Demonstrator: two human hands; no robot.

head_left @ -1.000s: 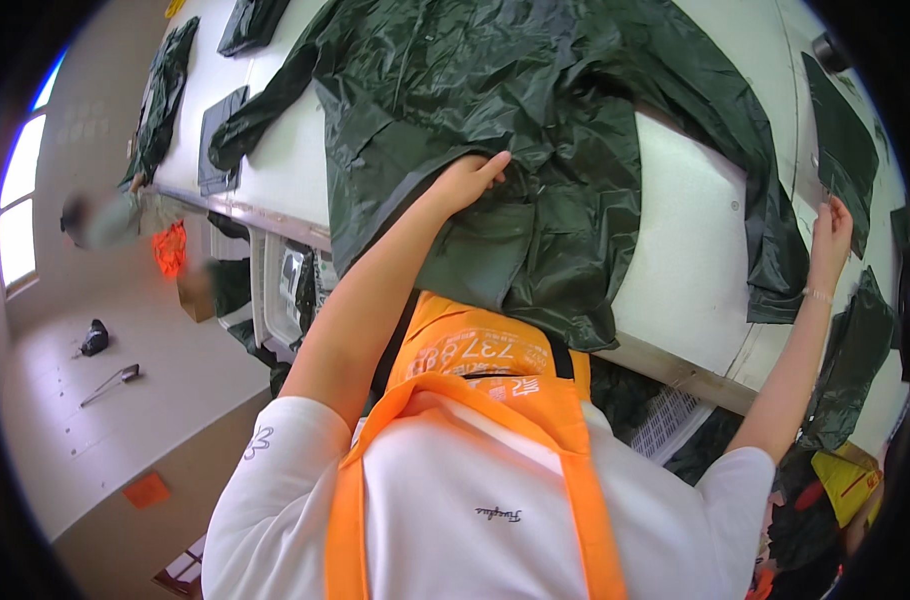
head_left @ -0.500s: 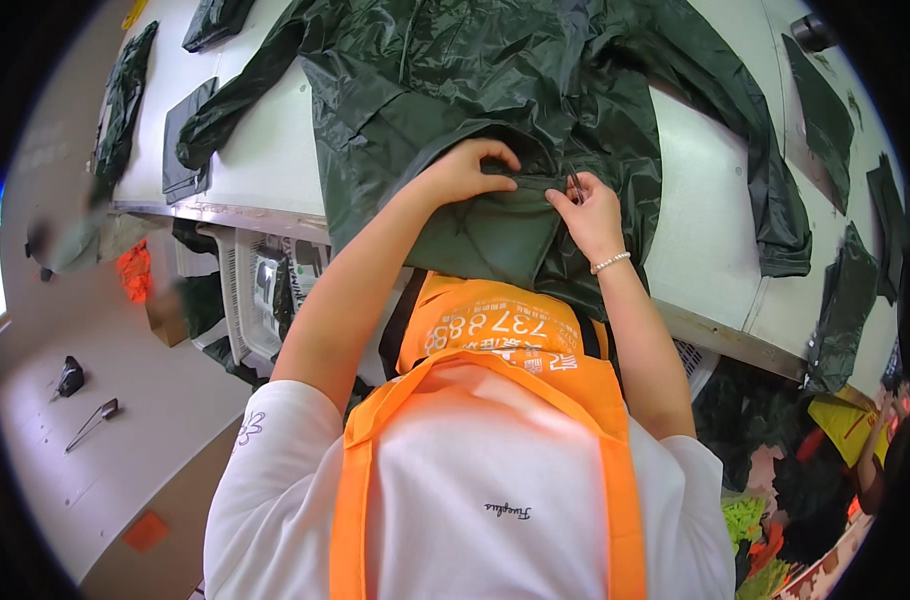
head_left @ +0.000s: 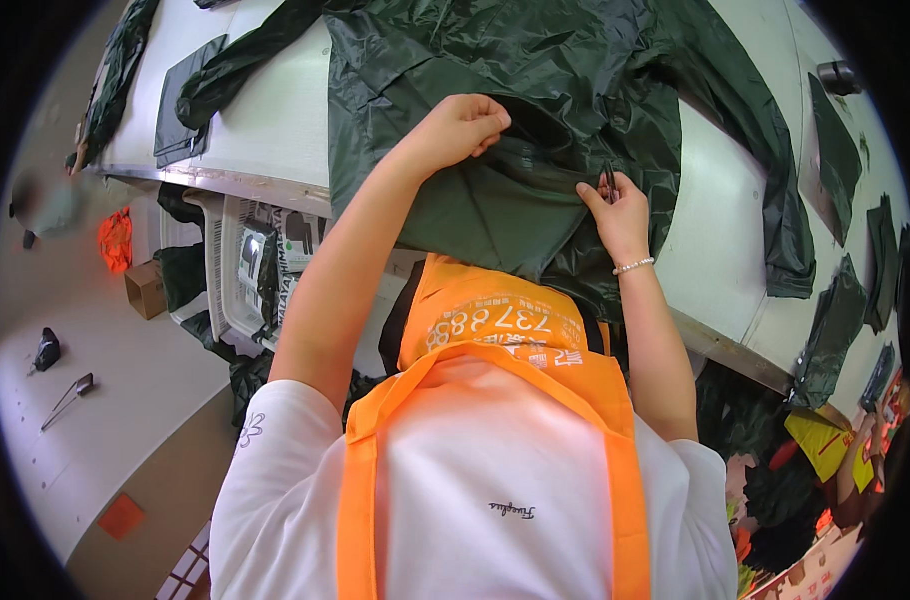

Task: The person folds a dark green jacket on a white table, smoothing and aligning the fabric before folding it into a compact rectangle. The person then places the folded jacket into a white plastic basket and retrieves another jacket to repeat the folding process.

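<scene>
A shiny dark green jacket [head_left: 625,95] lies spread on the white table, its sleeves reaching out to both sides and its lower edge hanging toward me. My left hand [head_left: 462,130] is closed over the turned-up hem, thumb and fingertips pressed together; whatever it pinches is too small or hidden to make out. Beside the hem on the right, my right hand [head_left: 620,212] grips small dark thread snips [head_left: 607,180], whose blades point away from me. Its thumb and fingers also lie against the jacket fabric. A dark opening shows in the cloth between both hands.
Folded dark garments [head_left: 187,105] lie on the table [head_left: 275,130] at left, with more green pieces [head_left: 837,165] at right near a black cylinder [head_left: 838,77]. Below the left edge stand a white basket [head_left: 215,265] and a cardboard box [head_left: 147,290]. Yellow cloth [head_left: 818,445] hangs at lower right.
My left hand has lifted away from the hem edge, up and slightly left, and its spread thumb and fingers have closed. My right hand, still holding the snips, sits slightly farther right.
</scene>
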